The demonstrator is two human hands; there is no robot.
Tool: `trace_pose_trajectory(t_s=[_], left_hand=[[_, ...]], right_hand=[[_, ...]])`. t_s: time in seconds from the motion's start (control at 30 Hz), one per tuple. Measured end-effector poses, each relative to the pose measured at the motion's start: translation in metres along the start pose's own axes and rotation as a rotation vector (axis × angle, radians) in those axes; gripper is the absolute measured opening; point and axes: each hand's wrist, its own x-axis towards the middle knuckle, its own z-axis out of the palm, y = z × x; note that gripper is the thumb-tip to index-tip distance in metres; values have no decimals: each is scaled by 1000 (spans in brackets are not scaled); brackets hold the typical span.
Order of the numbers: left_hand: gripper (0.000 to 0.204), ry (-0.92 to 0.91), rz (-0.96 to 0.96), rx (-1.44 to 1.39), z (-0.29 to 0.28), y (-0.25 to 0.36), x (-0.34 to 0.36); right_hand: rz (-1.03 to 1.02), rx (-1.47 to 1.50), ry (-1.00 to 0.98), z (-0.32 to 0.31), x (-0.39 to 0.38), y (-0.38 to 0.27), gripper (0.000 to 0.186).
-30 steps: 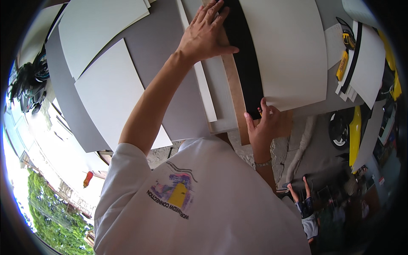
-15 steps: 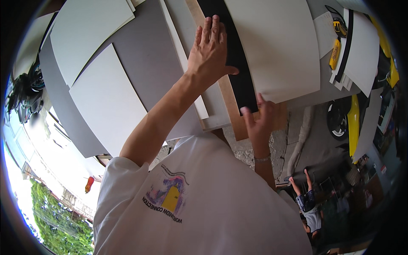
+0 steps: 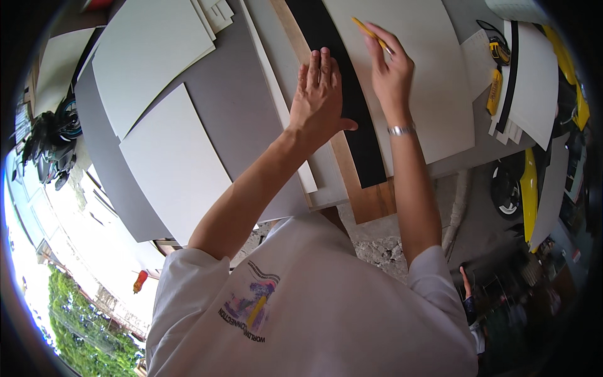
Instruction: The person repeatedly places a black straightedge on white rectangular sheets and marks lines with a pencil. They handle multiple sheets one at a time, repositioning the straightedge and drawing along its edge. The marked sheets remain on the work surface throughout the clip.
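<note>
My left hand (image 3: 320,94) lies flat, fingers stretched forward and thumb out to the side, pressing on a long black strip (image 3: 365,154) and the wooden board (image 3: 370,202) beside it. Over the large white sheet (image 3: 433,100) right of the strip is my right hand (image 3: 392,78), closed on a slim yellow pencil (image 3: 370,32). One end of the pencil points to the far left; the hand covers part of it. The strip runs away from me, its near end lying on the wood.
At the right are a yellow tape measure (image 3: 499,51), a yellow utility knife (image 3: 494,92) and white offcuts. Large grey (image 3: 232,113) and white sheets (image 3: 176,135) cover the left side. A motorbike (image 3: 50,144) stands far left. A person's arm (image 3: 466,281) shows at lower right.
My right hand has moved from the strip's near end forward over the white sheet, and a pencil now shows in it. My left hand stays flat on the strip. The view has shifted slightly.
</note>
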Motion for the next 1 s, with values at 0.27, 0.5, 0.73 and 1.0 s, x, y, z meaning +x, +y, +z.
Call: trace_pose_trajectory(t_s=[0.27, 0.5, 0.73, 1.0], left_hand=[[139, 14, 3, 15, 4, -2, -2], [138, 24, 8, 18, 4, 0, 0], [137, 25, -16, -33, 2, 2, -1], [137, 35, -19, -13, 3, 1, 0]], right_hand=[[-72, 14, -96, 54, 46, 17, 25], [-179, -151, -194, 39, 45, 17, 24], [-40, -344, -389, -73, -78, -23, 31], [320, -497, -509, -224, -245, -124, 27]])
